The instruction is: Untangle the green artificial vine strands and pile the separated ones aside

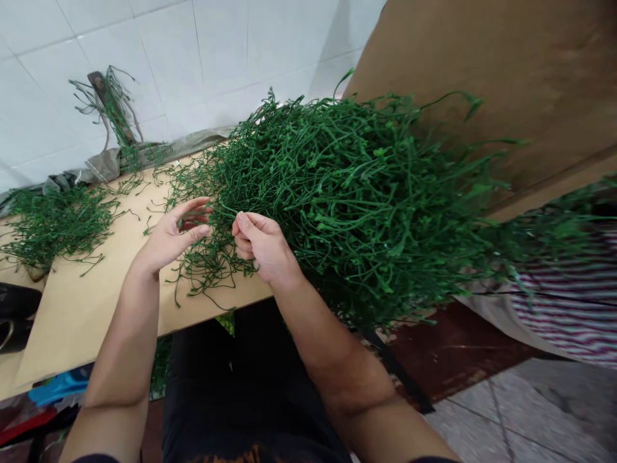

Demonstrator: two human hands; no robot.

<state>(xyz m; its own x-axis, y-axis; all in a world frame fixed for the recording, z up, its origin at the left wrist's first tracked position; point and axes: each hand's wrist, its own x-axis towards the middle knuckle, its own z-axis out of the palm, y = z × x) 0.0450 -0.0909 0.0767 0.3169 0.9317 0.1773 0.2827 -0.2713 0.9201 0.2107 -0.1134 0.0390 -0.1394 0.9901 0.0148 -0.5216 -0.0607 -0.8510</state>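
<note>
In the head view, the left hand (166, 241) is held open at centre left, fingers curved and thumb apart, with nothing visibly gripped. At the centre, the right hand (265, 247) pinches a thin green stem (228, 208) between thumb and forefinger, beside the large heap (351, 193) that fills the centre and right. A smaller pile (58, 222) lies at the left on the pale board (120, 302), and one bunch (116, 106) hangs on a dark upright piece (97, 82) at upper left. The large heap far outweighs the small pile; judging from that, much remains to be handled. Count: two hands, one pinched stem, one large heap, one smaller pile, one bunch; loose stems are too tangled to count.
</note>
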